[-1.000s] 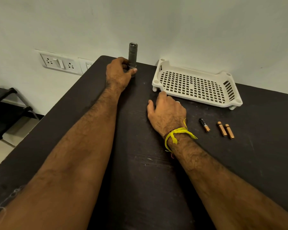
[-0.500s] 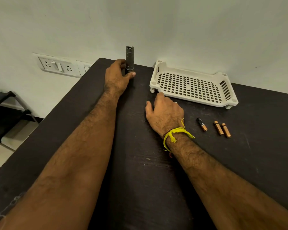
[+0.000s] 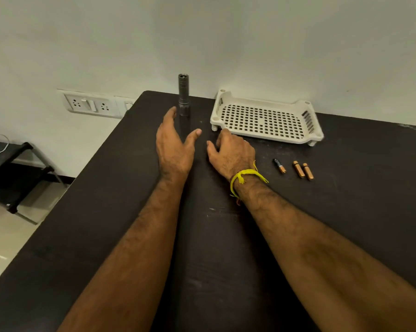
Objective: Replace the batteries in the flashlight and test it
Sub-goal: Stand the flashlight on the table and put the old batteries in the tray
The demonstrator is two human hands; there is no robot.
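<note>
Since half a second before, the left hand (image 3: 174, 144) had drawn back toward the person from the flashlight's (image 3: 183, 101) base, and the flashlight now showed more of its length above the fingers. The hand stood spread, thumb to the right of the barrel and fingers to its left; whether either touched the barrel could not be told. The flashlight stood upright near the table's (image 3: 346, 212) far edge, well left of the tray (image 3: 265, 118).

The right hand (image 3: 231, 153) lay palm down on the table, fingers loosely curled, holding nothing, just in front of the tray's near left corner. A yellow thread (image 3: 244, 176) was tied round its wrist.

The table was dark, matt and scuffed with pale marks, set against a plain pale wall (image 3: 250, 44). A switch-and-socket plate (image 3: 89, 105) sat on the wall at the left, and a black frame (image 3: 17, 173) stood on the light floor (image 3: 8, 233) below it.

Counted: one flashlight, one white perforated tray, three batteries (image 3: 298, 167) lying right of the right hand, one apart at the left and two side by side.
</note>
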